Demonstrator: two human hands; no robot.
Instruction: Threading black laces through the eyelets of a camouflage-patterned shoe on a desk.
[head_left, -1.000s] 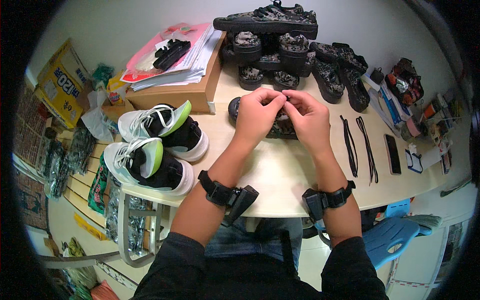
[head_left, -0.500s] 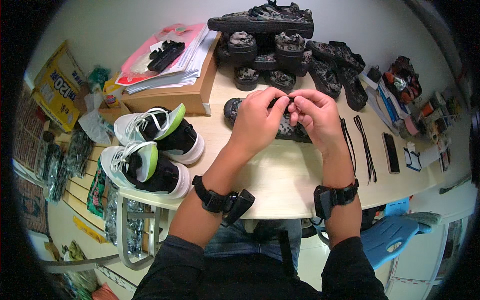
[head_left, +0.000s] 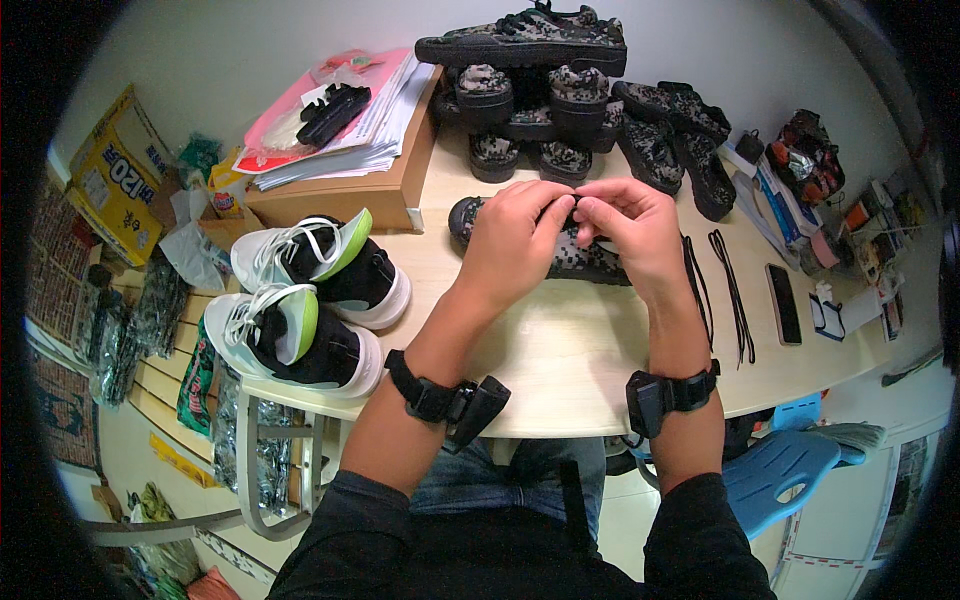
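A black and grey camouflage shoe (head_left: 590, 264) lies on its long side across the table, its toe pointing left, partly covered by my hands. Above it, my left hand (head_left: 508, 243) is closed in a pinch of thumb and forefinger. My right hand (head_left: 636, 232) pinches close beside it, the fingertips of both nearly meeting. A tiny dark bit shows between them, too small to name. Right of my right wrist lie two looped black shoelaces (head_left: 741, 305), one partly behind the wrist.
Matching camouflage shoes (head_left: 520, 48) are stacked at the back. White and black sneakers (head_left: 345, 360) stand on the left, before a cardboard box (head_left: 405, 180) bearing papers. A phone (head_left: 784, 305) lies on the right. The table's front edge is near my forearms.
My right fingers have shifted slightly and curl more closely over the pinch. The left hand stays nearly in place, and the shoe under them has barely moved.
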